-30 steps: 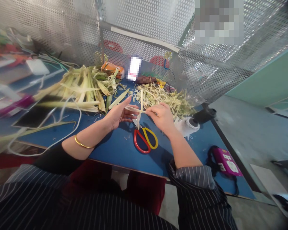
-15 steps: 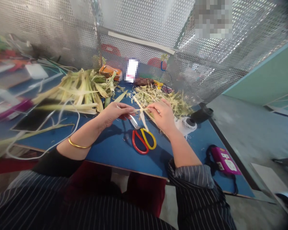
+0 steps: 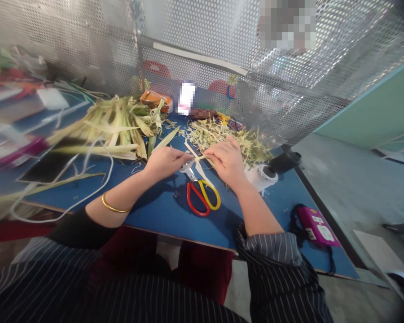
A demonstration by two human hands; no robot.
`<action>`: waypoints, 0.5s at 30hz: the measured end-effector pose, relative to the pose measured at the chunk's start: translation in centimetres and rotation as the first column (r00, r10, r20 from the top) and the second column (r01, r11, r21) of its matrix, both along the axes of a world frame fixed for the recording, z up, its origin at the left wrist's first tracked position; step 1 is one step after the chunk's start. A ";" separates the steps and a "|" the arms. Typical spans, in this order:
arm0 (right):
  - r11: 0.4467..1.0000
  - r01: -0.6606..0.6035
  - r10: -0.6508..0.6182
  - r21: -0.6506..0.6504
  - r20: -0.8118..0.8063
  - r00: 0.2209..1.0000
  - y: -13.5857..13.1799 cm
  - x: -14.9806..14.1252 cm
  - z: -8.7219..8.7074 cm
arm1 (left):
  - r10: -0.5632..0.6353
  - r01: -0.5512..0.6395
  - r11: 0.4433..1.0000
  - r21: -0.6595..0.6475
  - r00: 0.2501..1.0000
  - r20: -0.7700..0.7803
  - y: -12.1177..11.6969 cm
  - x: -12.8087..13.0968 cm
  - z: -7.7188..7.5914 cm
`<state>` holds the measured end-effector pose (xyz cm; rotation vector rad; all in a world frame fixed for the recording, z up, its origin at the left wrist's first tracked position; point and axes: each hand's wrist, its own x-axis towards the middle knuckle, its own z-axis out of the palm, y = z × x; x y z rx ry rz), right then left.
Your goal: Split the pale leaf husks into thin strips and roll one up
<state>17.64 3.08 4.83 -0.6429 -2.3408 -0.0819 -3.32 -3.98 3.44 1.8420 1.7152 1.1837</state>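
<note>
Between my two hands is a small crossed piece of pale husk strips, with loose ends pointing up and down. My left hand pinches its left side between thumb and fingers. On the right side, my right hand grips another strip end close to the crossing. Scissors with one red and one yellow handle lie on the blue table just below, their blades partly hidden beneath the husk and my left fingers. A white spool of thread lies right of my right wrist.
Long husk leaves are heaped at the left back, and shredded strips behind my right hand. A lit phone stands by the perforated metal screen. A black roll and a magenta box sit at the right; a white cable loops at left.
My left hand has shifted slightly right and my right hand slightly left, so they are a little closer together. Both keep hold of the husk strips, and the view has moved a little.
</note>
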 end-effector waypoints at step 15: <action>0.996 -0.065 0.059 0.067 0.097 0.994 -0.3 -1.0 -1.4 | -0.063 0.516 0.787 -0.338 0.613 0.788 -0.2 1.7 -1.4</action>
